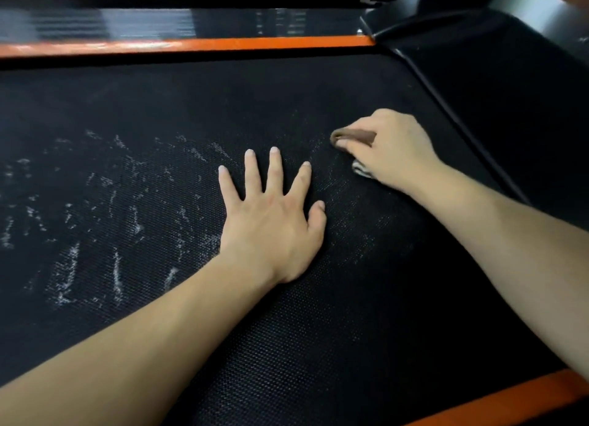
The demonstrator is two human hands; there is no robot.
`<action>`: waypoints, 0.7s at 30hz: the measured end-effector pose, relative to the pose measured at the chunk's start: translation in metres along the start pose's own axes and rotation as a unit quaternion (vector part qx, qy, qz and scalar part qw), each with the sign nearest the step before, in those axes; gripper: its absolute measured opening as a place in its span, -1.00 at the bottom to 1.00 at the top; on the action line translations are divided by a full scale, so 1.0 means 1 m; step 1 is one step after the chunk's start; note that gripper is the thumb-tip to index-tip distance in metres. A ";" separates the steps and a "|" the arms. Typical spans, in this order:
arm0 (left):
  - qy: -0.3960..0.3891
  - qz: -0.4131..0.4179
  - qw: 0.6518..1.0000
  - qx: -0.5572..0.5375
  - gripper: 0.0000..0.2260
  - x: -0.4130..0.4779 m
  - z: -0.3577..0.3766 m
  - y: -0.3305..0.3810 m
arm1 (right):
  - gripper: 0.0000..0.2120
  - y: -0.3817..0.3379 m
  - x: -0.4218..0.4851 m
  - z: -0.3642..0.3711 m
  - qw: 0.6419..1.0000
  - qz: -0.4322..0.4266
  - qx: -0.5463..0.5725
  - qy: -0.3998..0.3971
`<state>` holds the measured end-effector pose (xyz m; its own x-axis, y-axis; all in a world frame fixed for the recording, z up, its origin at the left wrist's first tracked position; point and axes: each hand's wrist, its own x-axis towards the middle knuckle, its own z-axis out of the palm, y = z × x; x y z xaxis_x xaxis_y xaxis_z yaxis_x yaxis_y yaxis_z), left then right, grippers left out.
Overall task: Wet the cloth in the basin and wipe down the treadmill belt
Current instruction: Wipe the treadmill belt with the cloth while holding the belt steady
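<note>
Nearest to me, in the right corner, an orange side rail (497, 400) slants along the edge of the treadmill belt (318, 323). The belt is black with a fine woven texture, and both my bare forearms reach out over it from the near side.

My left hand (274, 215) lies palm down on the middle of the belt. Its four fingers are straight and spread wide, the thumb is angled out to the right, and it holds nothing. To the left of it, from near to about level with my fingertips, the belt is marked with whitish streaks (118, 272) and specks.

A little farther off and to the right, my right hand (392, 145) is curled over the cloth (353, 136) and presses it onto the belt. A brown fold pokes out to the left, pinched between the thumb and the other fingers. A paler, striped bit shows under the near side of the palm. The belt around that hand carries only a faint grey haze.

Farther still, a second orange rail (223, 44) runs along the far edge of the belt, with a glossy dark strip (127, 22) behind it, blurred. On the far right the belt ends at a black cover (526, 107), and the foot of a dark upright (398, 21) stands at its far corner.
</note>
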<state>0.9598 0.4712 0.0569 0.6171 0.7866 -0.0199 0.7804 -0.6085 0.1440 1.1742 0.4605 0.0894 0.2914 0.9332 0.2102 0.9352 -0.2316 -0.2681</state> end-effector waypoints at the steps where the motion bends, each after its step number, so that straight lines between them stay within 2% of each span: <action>1: 0.000 0.002 1.000 0.000 -0.39 0.000 0.000 0.000 | -0.71 0.008 0.008 -0.003 1.000 0.012 -0.013 0.008; 4: -0.007 0.001 1.000 -0.003 -0.37 0.000 -0.002 -0.001 | -0.69 0.032 0.039 -0.011 0.993 0.102 -0.042 0.050; 6: -0.025 -0.004 1.000 -0.004 -0.38 -0.001 -0.005 0.000 | -0.69 0.032 0.049 -0.009 0.989 0.130 -0.031 0.067; 10: -0.060 -0.022 0.998 -0.021 -0.38 0.023 -0.012 -0.002 | -0.77 0.008 0.036 0.006 0.999 0.054 0.010 0.003; 12: -0.053 -0.025 0.998 -0.018 -0.35 0.046 -0.016 -0.009 | -0.76 0.011 0.037 0.006 1.000 0.026 -0.006 0.000; 17: -0.019 -0.012 1.000 0.001 -0.33 0.058 -0.004 -0.016 | -0.69 0.043 0.086 -0.005 0.982 0.167 -0.048 0.067; 19: -0.008 -0.005 1.000 0.003 -0.33 0.057 -0.002 -0.016 | -0.69 0.028 0.094 0.006 0.987 0.144 -0.039 0.057; 21: -0.005 -0.006 1.000 0.004 -0.33 0.058 -0.003 -0.017 | -0.75 0.004 0.090 0.019 0.997 0.075 -0.007 0.017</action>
<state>0.9816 0.5272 0.0560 0.6084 0.7930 -0.0317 0.7887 -0.5997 0.1357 1.2006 0.5482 0.0895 0.4353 0.8779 0.1997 0.8829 -0.3728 -0.2857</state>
